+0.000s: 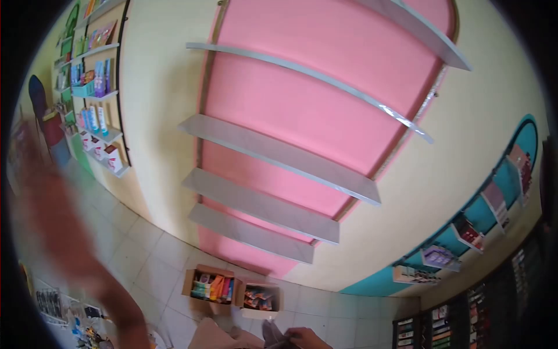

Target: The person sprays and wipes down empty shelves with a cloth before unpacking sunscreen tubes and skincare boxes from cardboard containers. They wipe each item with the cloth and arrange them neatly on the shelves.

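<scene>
At the left, my left hand [43, 180] is raised and smeared by motion, so its fingers cannot be made out. My right hand [305, 337] is low at the bottom centre, its fingers closed on a dark grey cloth [274, 335]. Beyond it on the tiled floor stand two open cardboard boxes: the left box [190, 285] holds colourful packages, and the right box [260, 313] holds smaller packets. Grey shelves [279, 157] with nothing on them run across a pink wall panel [290, 99].
Stocked shelves [96, 93] with tubes and packs line the left wall. Teal-backed shelves [442, 259] hold boxes at the right. Dark racks [459, 317] stand at the lower right, and a wire rack [52, 302] with small items at the lower left. A person [49, 131] stands at the far left.
</scene>
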`<state>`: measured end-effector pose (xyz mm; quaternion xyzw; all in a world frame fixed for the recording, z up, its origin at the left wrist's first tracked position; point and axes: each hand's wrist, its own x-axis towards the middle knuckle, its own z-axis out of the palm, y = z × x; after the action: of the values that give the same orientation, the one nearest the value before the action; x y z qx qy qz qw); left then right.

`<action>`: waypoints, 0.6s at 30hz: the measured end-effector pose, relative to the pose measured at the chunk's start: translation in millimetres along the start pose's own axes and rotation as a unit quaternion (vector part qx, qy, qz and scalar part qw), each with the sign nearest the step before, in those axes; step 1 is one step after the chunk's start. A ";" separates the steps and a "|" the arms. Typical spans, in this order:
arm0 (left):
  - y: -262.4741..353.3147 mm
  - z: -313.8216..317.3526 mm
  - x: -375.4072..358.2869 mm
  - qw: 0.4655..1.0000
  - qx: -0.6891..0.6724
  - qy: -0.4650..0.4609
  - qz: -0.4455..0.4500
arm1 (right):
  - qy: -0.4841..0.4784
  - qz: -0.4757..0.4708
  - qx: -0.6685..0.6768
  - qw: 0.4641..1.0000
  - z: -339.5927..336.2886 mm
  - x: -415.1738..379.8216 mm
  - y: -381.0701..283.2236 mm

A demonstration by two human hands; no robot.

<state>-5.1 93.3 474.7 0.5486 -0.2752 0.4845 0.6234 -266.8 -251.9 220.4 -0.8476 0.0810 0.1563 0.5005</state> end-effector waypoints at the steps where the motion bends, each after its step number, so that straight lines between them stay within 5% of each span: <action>1: 30.1 0.1 22.3 0.994 -0.035 0.005 0.107 | -0.025 0.042 -0.035 0.998 -6.2 1.9 -23.7; 4: 95.7 -2.5 46.1 0.949 -0.112 -0.012 0.295 | -0.005 0.046 -0.079 0.996 -10.9 11.2 -50.7; 7: 110.5 7.4 34.7 0.928 -0.155 -0.031 0.338 | 0.041 0.028 -0.072 0.996 -8.6 12.3 -64.4; 13: 98.3 4.1 25.8 0.911 -0.174 -0.057 0.370 | 0.140 -0.023 -0.035 0.989 0.1 64.1 -76.8; 18: 79.1 -24.8 21.4 0.964 -0.065 -0.037 0.254 | 0.172 -0.055 0.120 0.976 6.8 111.7 -109.6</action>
<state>-73.3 117.7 520.3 0.4362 -0.4591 0.5875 0.5037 -131.0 -190.6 268.9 -0.7990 0.1371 -0.0304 0.5846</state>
